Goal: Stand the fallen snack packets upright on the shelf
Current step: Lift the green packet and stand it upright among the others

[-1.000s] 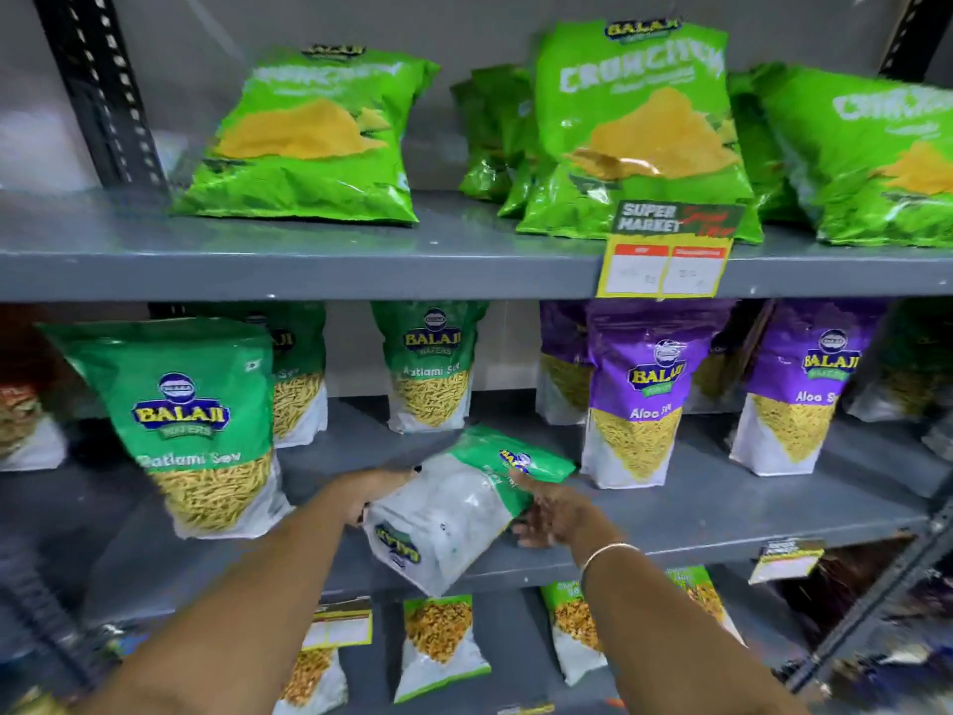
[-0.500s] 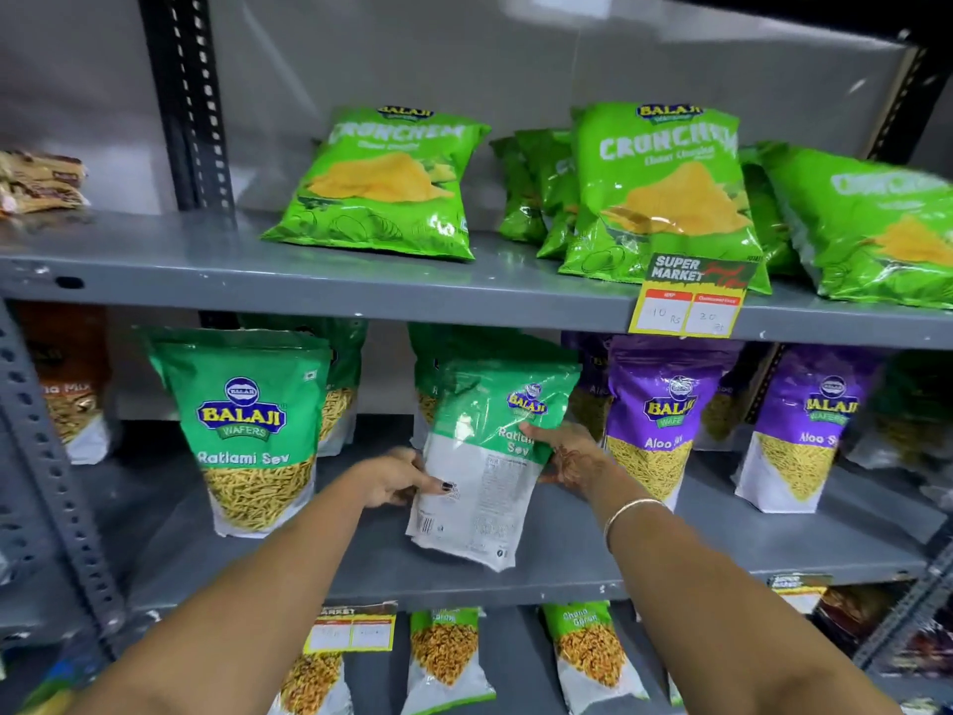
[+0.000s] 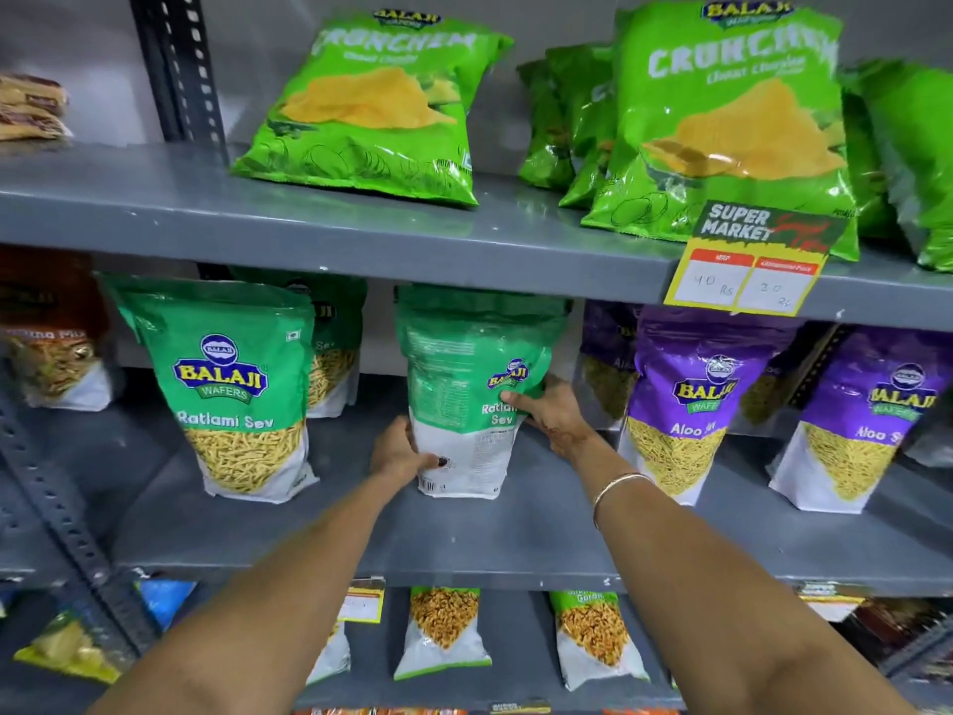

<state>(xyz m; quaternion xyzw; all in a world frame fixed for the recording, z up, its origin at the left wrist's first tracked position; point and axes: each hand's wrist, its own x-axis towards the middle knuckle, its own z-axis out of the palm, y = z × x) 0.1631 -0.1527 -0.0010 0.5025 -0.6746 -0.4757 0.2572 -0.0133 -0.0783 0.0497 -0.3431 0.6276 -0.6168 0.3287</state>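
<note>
A green and white Ratlami Sev packet (image 3: 466, 399) stands upright on the middle shelf (image 3: 515, 539), its back side facing me. My left hand (image 3: 399, 451) grips its lower left edge. My right hand (image 3: 549, 412) holds its right side, thumb across the front. The packet's base rests on the shelf surface. Another Ratlami Sev packet (image 3: 232, 389) stands upright to the left. Purple Aloo Sev packets (image 3: 691, 405) stand upright to the right.
The top shelf (image 3: 361, 234) carries light green Crunchem bags (image 3: 381, 110), leaning back, and a yellow price tag (image 3: 753, 265) hangs from its edge. More packets (image 3: 443, 632) stand on the shelf below. A slotted steel upright (image 3: 51, 498) runs down the left side.
The packet went from lying tilted in both hands above the shelf front to upright and set back on the middle shelf. The camera moved closer and both hands followed the packet inward.
</note>
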